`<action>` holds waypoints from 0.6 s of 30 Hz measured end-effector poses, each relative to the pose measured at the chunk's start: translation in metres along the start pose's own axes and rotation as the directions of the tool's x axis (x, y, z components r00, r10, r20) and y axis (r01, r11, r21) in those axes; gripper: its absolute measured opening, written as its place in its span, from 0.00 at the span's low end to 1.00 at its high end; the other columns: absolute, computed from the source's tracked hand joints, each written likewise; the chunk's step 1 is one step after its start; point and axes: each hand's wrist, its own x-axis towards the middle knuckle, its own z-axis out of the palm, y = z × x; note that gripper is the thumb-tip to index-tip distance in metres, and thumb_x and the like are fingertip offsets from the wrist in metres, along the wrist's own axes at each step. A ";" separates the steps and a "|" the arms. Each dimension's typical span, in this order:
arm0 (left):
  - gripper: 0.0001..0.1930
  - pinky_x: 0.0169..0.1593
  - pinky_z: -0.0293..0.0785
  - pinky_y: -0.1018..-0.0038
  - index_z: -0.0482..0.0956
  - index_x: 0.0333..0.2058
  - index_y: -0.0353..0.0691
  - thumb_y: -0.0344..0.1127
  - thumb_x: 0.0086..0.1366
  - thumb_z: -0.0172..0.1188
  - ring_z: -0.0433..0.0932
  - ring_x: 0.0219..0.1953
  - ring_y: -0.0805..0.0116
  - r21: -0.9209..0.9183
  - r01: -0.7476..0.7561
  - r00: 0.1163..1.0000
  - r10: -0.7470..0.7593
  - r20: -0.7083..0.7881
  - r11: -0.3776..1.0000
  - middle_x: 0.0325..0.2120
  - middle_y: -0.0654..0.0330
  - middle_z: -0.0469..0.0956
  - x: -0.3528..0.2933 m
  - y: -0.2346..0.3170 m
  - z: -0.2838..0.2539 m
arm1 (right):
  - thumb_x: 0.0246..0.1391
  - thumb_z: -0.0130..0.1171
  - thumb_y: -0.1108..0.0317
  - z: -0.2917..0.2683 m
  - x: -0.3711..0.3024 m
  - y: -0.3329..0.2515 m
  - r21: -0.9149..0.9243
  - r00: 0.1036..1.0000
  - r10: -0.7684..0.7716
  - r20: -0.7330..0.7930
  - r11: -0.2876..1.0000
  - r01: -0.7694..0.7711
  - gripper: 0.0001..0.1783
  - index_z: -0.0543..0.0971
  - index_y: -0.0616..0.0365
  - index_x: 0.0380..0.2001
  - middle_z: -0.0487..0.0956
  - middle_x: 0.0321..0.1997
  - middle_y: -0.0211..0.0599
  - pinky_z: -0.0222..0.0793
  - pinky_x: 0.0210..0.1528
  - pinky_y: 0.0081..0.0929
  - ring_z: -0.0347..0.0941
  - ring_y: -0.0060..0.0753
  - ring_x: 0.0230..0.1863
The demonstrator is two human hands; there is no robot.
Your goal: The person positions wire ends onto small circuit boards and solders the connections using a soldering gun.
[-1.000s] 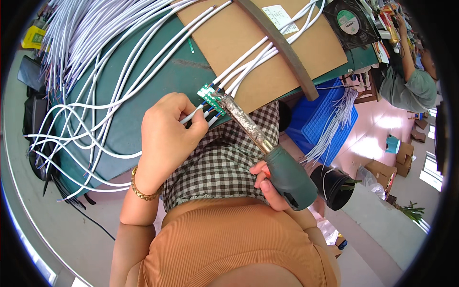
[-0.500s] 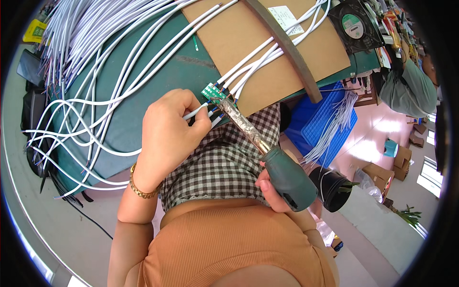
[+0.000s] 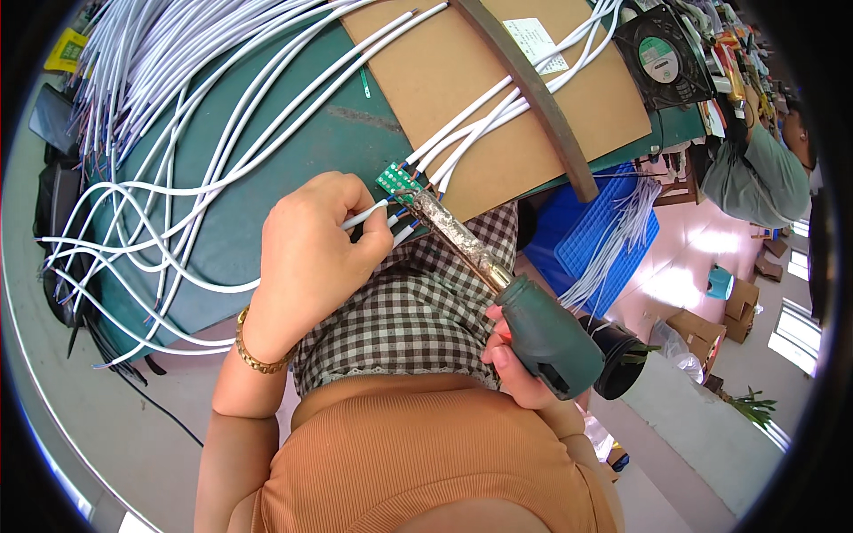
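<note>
From my remote seat, the left hand [image 3: 315,240] pinches a white lead [image 3: 364,216] between thumb and bent fingers, pointed at the lower edge of a small green circuit board [image 3: 396,180]. I judge this to be soldering, so I want that lead held motionless and the fingertips well back from the heat. The board sits just right of that hand, near the counter's front edge. The soldering iron [image 3: 551,338] slants in from the lower right, tip at the board; I cannot tell whether it touches. The right hand [image 3: 520,377] grips its handle, partly hidden behind it; a brief, light touch clear of neighbouring joints seems best.

Across the green counter [image 3: 355,133], white cables [image 3: 204,44] sprawl at left, then come a brown sheet [image 3: 515,178], a dark bar [image 3: 533,84] and a black fan [image 3: 662,58]. Beyond are a blue crate [image 3: 555,258], cardboard boxes [image 3: 693,338] and a co-worker [image 3: 755,173].
</note>
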 end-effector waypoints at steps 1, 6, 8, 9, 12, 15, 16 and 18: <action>0.06 0.23 0.60 0.75 0.70 0.19 0.30 0.23 0.47 0.59 0.62 0.17 0.70 -0.002 0.001 1.000 -0.001 0.003 1.000 0.16 0.57 0.66 0.000 0.000 0.000 | 0.36 0.61 0.79 0.000 -0.001 -0.003 0.041 0.994 0.104 -0.021 0.994 -0.103 0.19 0.75 0.65 0.38 0.74 0.37 0.43 0.69 0.34 0.25 0.73 0.37 0.33; 0.06 0.24 0.64 0.70 0.71 0.20 0.33 0.25 0.47 0.60 0.67 0.19 0.62 0.027 0.010 1.000 -0.011 0.026 1.000 0.17 0.55 0.69 0.001 0.001 -0.003 | 0.36 0.62 0.78 -0.012 0.017 -0.013 -0.191 0.990 -0.073 0.122 0.977 0.095 0.18 0.76 0.65 0.37 0.74 0.37 0.44 0.69 0.34 0.25 0.73 0.37 0.33; 0.05 0.25 0.67 0.66 0.73 0.20 0.36 0.28 0.47 0.61 0.72 0.21 0.55 0.056 0.017 0.999 -0.019 0.047 0.998 0.19 0.54 0.72 0.002 0.003 -0.005 | 0.36 0.62 0.77 -0.013 0.018 -0.013 -0.223 0.982 -0.120 0.146 0.963 0.151 0.18 0.76 0.65 0.36 0.74 0.37 0.44 0.69 0.34 0.25 0.73 0.37 0.33; 0.05 0.25 0.67 0.66 0.73 0.20 0.36 0.28 0.47 0.61 0.72 0.21 0.55 0.057 0.018 0.999 -0.021 0.050 0.998 0.19 0.54 0.72 0.002 0.003 -0.004 | 0.36 0.62 0.77 -0.013 0.016 -0.011 -0.206 0.985 -0.103 0.138 0.970 0.130 0.18 0.76 0.65 0.36 0.74 0.36 0.43 0.69 0.33 0.25 0.73 0.37 0.32; 0.05 0.25 0.67 0.66 0.73 0.20 0.36 0.28 0.47 0.61 0.72 0.21 0.55 0.056 0.016 0.998 -0.019 0.054 0.998 0.19 0.54 0.72 0.002 0.002 -0.004 | 0.36 0.63 0.76 -0.008 0.006 -0.011 -0.137 0.998 0.000 0.064 0.990 0.009 0.18 0.76 0.64 0.37 0.75 0.36 0.43 0.69 0.33 0.25 0.73 0.35 0.32; 0.05 0.25 0.67 0.65 0.73 0.20 0.36 0.28 0.47 0.61 0.72 0.21 0.54 0.043 0.010 0.999 -0.012 0.051 0.999 0.19 0.54 0.72 0.002 0.001 -0.004 | 0.38 0.63 0.75 -0.014 0.003 -0.007 -0.145 0.999 0.019 0.042 0.989 -0.013 0.18 0.76 0.63 0.37 0.75 0.36 0.42 0.70 0.33 0.25 0.73 0.33 0.32; 0.05 0.25 0.67 0.65 0.73 0.20 0.36 0.28 0.47 0.61 0.72 0.21 0.54 0.031 0.003 0.999 -0.005 0.049 1.000 0.19 0.54 0.72 0.002 0.001 -0.005 | 0.39 0.62 0.75 -0.016 0.003 -0.005 -0.208 0.996 -0.047 0.080 0.976 0.063 0.17 0.76 0.63 0.37 0.74 0.36 0.42 0.70 0.33 0.25 0.73 0.32 0.31; 0.06 0.25 0.67 0.65 0.73 0.19 0.36 0.28 0.47 0.61 0.72 0.21 0.54 0.024 0.018 0.999 -0.019 0.051 1.000 0.19 0.54 0.72 0.002 0.001 -0.005 | 0.40 0.62 0.74 -0.013 -0.008 -0.005 -0.159 1.000 0.021 0.005 0.987 -0.020 0.17 0.76 0.63 0.38 0.74 0.36 0.41 0.70 0.34 0.25 0.73 0.31 0.31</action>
